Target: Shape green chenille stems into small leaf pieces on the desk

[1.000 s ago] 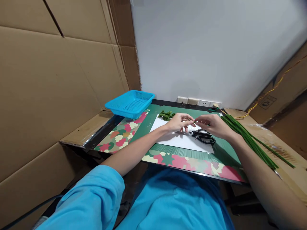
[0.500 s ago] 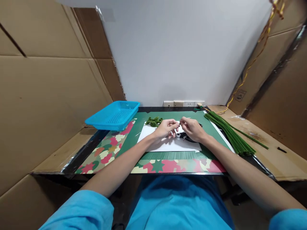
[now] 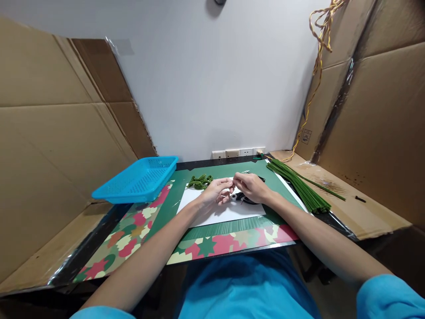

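Note:
My left hand and my right hand meet above a white sheet of paper, fingertips pinched together. Whatever lies between the fingertips is too small and too covered to make out. Beneath my right hand is a black-handled tool, partly hidden, so its kind is unclear. A small white ring-shaped item lies close to it, under the fingers. Several curled green fuzzy stems, like pipe cleaners, rest at the paper's back left edge, beyond my left hand.
A bundle of long, straight green pipe cleaners lies on the right. A blue perforated basket stands at the back left. The green mat covers the table. Cardboard walls flank both sides, and wall sockets sit behind.
My view has turned, so the whole scene sits further left and somewhat lower. Both hands stay pinched together over the paper, with little visible change in their fingers.

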The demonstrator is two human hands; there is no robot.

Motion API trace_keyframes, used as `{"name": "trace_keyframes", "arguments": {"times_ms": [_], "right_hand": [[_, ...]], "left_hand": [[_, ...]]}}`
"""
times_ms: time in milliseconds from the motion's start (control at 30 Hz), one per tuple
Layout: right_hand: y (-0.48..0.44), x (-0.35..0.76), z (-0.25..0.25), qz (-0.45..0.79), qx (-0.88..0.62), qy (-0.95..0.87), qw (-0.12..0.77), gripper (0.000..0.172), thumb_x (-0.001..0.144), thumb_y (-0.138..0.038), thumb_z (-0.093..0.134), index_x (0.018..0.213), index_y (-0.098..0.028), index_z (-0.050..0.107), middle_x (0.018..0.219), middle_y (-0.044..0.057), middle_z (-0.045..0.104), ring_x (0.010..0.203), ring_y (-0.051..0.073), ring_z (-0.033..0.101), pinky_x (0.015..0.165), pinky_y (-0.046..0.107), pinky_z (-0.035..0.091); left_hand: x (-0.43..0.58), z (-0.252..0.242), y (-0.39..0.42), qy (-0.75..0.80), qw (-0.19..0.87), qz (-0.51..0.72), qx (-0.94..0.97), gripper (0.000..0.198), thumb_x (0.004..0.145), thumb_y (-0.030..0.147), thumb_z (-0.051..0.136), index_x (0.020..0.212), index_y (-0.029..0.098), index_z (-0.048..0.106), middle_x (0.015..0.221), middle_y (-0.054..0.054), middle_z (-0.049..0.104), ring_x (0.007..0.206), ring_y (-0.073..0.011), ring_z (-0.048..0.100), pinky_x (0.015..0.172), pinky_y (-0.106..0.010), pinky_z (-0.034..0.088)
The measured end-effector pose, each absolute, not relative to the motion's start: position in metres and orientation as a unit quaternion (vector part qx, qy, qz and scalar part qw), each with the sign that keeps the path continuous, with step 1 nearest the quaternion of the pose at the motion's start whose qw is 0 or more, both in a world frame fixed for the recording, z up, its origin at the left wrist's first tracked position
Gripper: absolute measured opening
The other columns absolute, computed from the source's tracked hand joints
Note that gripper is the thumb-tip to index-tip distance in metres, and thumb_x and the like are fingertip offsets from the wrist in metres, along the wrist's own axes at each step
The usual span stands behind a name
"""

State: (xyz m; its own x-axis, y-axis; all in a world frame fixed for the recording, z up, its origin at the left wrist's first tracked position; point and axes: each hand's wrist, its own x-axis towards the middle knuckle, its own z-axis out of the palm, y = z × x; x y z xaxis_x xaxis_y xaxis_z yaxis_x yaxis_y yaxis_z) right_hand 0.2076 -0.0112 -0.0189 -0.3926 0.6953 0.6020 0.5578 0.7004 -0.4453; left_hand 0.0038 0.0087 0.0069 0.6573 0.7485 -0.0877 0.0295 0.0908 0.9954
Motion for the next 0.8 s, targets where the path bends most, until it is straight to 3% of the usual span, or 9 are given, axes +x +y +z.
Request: {"name": "trace_keyframes", "arguments": {"times_ms": [267,467,800], "right_hand": [[-0.006,0.203,-0.019,0.131,-0.382,-0.815,0.417,0.029,0.108,-0.041,0.041,0.087,-0.024,0.051,0.066,-0.004,0.048,0.060,0.016,0.040,0.064,0.028,0.030],[-0.006,0.199,-0.020,0.187,-0.377,-0.795,0.437,0.037,0.106,-0.052,0.043,0.087,-0.022,0.052,0.068,-0.003,0.051,0.062,0.015,0.042,0.062,0.027,0.031],[-0.005,0.191,-0.016,0.285,-0.362,-0.751,0.472,0.045,0.103,-0.057,0.051,0.078,-0.020,0.056,0.061,-0.004,0.049,0.061,0.014,0.043,0.059,0.027,0.035]], "left_hand": [[0.000,0.008,0.010,0.300,0.668,0.298,0.612,0.046,0.076,0.049,0.088,0.087,0.017,0.056,0.069,0.005,0.050,0.050,-0.0031,0.037,0.042,-0.015,0.025],[0.001,0.009,0.007,0.300,0.667,0.308,0.609,0.041,0.080,0.046,0.085,0.085,0.018,0.055,0.067,0.006,0.045,0.050,-0.0039,0.032,0.043,-0.015,0.024],[-0.001,0.005,0.009,0.292,0.622,0.333,0.646,0.043,0.084,0.052,0.079,0.084,0.017,0.054,0.070,0.004,0.047,0.057,-0.0060,0.035,0.051,-0.016,0.028]]}}
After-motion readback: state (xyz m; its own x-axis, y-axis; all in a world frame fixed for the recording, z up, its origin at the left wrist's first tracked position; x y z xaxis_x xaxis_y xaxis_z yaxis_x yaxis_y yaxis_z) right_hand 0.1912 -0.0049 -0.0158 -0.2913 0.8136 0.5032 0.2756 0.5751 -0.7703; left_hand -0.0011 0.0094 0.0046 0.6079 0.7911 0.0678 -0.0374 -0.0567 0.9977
